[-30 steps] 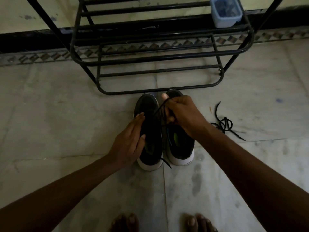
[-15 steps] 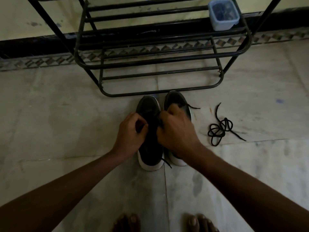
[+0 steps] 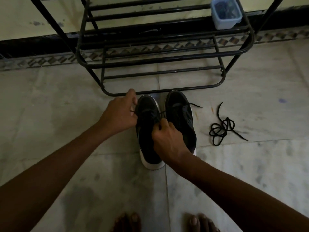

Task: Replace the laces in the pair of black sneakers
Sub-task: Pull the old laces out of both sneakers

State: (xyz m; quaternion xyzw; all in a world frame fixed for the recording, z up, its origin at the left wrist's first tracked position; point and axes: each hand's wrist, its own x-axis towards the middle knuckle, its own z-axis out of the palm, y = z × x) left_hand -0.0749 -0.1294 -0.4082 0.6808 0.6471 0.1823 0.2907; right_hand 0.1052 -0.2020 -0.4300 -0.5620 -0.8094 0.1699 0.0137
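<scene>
- bare toes (image 3: pixel 132 221) show at the bottom edge, on the pale stone floor (image 3: pixel 66 97).
- two bare forearms reach forward from the lower corners toward a pair of black shoes with white soles, which stand side by side on the floor, toes pointing away.
- the right hand (image 3: pixel 167 139) is over the middle of the left shoe (image 3: pixel 147 148). its fingers are curled tight and pinch a thin black lace (image 3: pixel 197 105) between thumb and fingertips.
- from that pinch the lace runs up and to the right across the right shoe (image 3: pixel 182 118). its free end lies on the floor just beside that shoe.
- the left hand (image 3: pixel 119 113) is at the outer side of the left shoe, near its front. thumb and curled fingers are pinched together on a short dark lace tip that sticks out of the grip.
- it is too dark to tell which eyelets the lace passes through.
- the right hand covers the heel of the right shoe.
- a loose lace (image 3: pixel 219 129) lies coiled on the floor to the right of the shoes, apart from them, with one end curving away and the other trailing to the right.
- a black metal shoe rack (image 3: pixel 167 72) stands just beyond the shoe toes.
- a small pale blue tub (image 3: pixel 225 15) with dark contents sits at the right end of an upper shelf.
- behind the rack is a cream wall (image 3: pixel 41 14) with a black skirting and a patterned tile strip.
</scene>
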